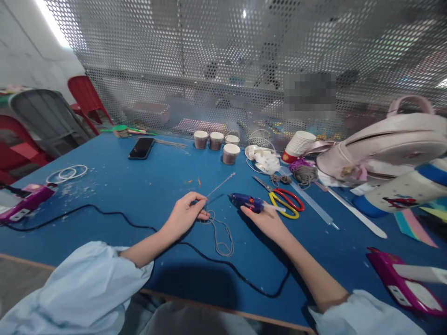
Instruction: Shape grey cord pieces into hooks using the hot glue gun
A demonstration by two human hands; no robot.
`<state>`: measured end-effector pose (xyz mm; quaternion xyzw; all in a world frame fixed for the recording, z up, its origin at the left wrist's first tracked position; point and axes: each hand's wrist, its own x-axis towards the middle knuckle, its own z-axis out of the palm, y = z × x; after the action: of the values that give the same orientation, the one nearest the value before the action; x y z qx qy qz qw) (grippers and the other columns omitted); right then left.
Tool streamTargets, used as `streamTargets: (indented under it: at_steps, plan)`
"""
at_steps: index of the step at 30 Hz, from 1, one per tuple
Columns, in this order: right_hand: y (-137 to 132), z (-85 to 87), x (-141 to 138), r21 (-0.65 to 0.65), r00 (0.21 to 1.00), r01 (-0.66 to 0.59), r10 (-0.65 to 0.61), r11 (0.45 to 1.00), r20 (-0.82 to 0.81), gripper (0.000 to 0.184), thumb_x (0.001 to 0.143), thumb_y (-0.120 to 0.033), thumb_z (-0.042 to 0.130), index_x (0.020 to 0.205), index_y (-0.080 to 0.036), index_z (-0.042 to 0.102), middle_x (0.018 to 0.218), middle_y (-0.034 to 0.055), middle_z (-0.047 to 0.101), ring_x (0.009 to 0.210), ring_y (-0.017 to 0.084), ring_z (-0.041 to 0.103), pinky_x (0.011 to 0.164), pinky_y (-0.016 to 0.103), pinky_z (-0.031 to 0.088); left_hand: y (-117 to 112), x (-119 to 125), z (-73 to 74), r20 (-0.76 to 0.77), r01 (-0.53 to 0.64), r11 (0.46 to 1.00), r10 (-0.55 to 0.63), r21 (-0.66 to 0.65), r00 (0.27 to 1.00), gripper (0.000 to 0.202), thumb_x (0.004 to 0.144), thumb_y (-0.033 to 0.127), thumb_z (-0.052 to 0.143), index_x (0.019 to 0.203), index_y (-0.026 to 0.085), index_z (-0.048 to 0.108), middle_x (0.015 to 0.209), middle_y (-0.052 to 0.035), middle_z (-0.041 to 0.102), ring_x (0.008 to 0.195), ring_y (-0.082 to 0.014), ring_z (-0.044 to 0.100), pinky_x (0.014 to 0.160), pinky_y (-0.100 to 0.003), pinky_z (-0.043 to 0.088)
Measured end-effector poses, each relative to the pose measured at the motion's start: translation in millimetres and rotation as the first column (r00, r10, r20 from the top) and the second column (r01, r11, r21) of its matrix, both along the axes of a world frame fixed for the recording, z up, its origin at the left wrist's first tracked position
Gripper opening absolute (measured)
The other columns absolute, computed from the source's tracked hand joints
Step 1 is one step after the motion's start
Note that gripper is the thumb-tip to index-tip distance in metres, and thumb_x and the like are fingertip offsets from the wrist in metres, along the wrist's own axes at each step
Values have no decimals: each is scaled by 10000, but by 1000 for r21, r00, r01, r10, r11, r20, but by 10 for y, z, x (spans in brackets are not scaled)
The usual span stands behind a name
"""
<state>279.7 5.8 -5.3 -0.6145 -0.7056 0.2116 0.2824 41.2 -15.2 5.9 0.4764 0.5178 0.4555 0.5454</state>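
My left hand [186,213] is closed in a pinch on a thin wire [221,184] that points up and to the right. Grey yarn [226,253] hangs in loose loops beside those fingers and lies on the blue table. In my right hand [267,224] is a blue glue gun [240,200], its nozzle pointing left toward the wire and a translucent glue stick [274,207] coming out of its back. Some of the right fingers are hidden under the gun. Scissors [284,200] with red and yellow handles lie just behind it.
A black cable [223,261] crosses the table [167,172] near my forearms. Paper cups [230,153], a phone [141,148] and a yarn ball [305,174] stand or lie farther back. A bag [380,139], a bottle [405,190] and a purple power strip [401,284] are on the right.
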Motion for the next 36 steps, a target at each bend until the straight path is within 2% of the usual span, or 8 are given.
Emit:
streamTargets:
  at_steps: [9, 14, 17, 20, 22, 25, 31, 36]
  plan:
    - [-179, 380, 286, -67, 978, -166, 173, 984, 116, 356, 813, -433, 547, 1049, -182, 637, 981, 77, 685, 862, 230, 637, 723, 328, 484, 10, -32, -9, 80, -12, 1000, 10, 23, 997, 186, 763, 316, 620, 814, 147, 560, 576, 0, 631, 588, -169, 685, 589, -273, 564]
    - [-480, 623, 599, 156, 972, 168, -190, 973, 137, 272, 735, -465, 625, 791, -199, 630, 745, 44, 674, 670, 212, 630, 615, 309, 466, 11, -43, 7, 108, -14, 999, 9, 41, 994, 211, 750, 342, 627, 802, 149, 561, 612, -3, 615, 613, -174, 683, 600, -283, 562]
    - [-662, 772, 493, 465, 907, 370, -420, 804, 6, 205, 797, -419, 584, 762, -217, 592, 707, 32, 636, 648, 194, 597, 621, 305, 448, -14, -40, -3, 53, 11, 994, -16, 108, 998, 202, 766, 355, 600, 784, 155, 571, 704, -12, 594, 624, -166, 673, 608, -294, 561]
    - [-644, 857, 149, 570, 992, -5, -68, 822, 108, 113, 857, -300, 533, 876, -212, 601, 850, 61, 659, 782, 200, 608, 707, 315, 467, -66, -48, -18, -82, 70, 953, -48, 295, 995, 178, 816, 333, 533, 791, 168, 594, 831, -28, 550, 631, -141, 646, 605, -284, 547]
    - [-512, 872, -88, 613, 934, -298, 91, 732, 345, 201, 851, -240, 541, 1041, -194, 588, 1036, 99, 662, 972, 238, 581, 859, 385, 429, -105, -64, -11, -201, 133, 894, -49, 429, 978, 181, 852, 295, 479, 821, 179, 615, 863, -38, 536, 651, -132, 618, 629, -276, 528]
    - [-278, 847, -296, 545, 791, -515, 121, 661, 600, 293, 870, -195, 510, 1161, -193, 549, 1212, 100, 608, 1128, 259, 508, 965, 443, 334, -144, -98, 22, -371, 214, 808, 6, 549, 928, 201, 872, 245, 445, 867, 199, 640, 864, -56, 553, 752, -155, 583, 731, -285, 489]
    - [-142, 733, -260, 380, 683, -632, 255, 675, 684, 210, 925, -181, 412, 969, -170, 617, 744, 35, 652, 712, 155, 549, 892, 384, 349, -161, -122, 69, -423, 266, 763, 10, 589, 906, 201, 858, 219, 458, 894, 206, 655, 890, -70, 569, 828, -172, 558, 786, -293, 452]
    - [-170, 712, -213, 364, 772, -575, 339, 733, 537, 209, 938, -199, 395, 883, -185, 597, 736, 27, 625, 670, 140, 515, 817, 344, 349, -157, -126, 147, -85, 221, 930, -205, 294, 975, 194, 774, 250, 558, 959, 200, 591, 914, -40, 567, 685, -149, 624, 683, -304, 513]
